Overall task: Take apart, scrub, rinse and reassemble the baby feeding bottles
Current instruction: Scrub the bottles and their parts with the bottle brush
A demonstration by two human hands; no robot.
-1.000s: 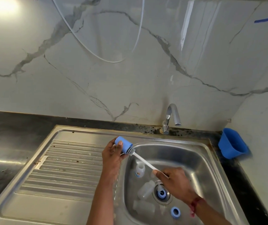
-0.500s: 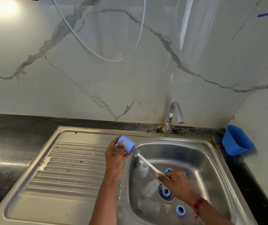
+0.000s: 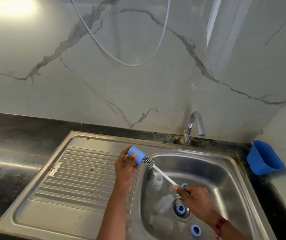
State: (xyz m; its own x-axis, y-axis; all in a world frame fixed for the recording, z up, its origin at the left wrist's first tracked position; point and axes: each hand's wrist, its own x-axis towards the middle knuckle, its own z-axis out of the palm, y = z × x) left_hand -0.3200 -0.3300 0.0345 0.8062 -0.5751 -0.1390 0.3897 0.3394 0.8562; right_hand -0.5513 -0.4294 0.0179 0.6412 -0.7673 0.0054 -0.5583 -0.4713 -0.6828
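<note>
Blue bottle cap (image 3: 136,157) held over sink (image 3: 216,170) rim; left hand (image 3: 126,168) fingers (image 3: 133,155) curled round it. White brush (image 3: 163,173) bristles at cap mouth; right hand (image 3: 194,196) pinching handle end. Clear bottles (image 3: 163,203), blue rings (image 3: 195,230) in basin.

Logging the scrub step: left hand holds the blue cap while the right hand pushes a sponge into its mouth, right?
No: the head view shows the right hand holding a white-handled brush, not a sponge, bristles at the mouth of the blue cap the left hand holds.
</note>
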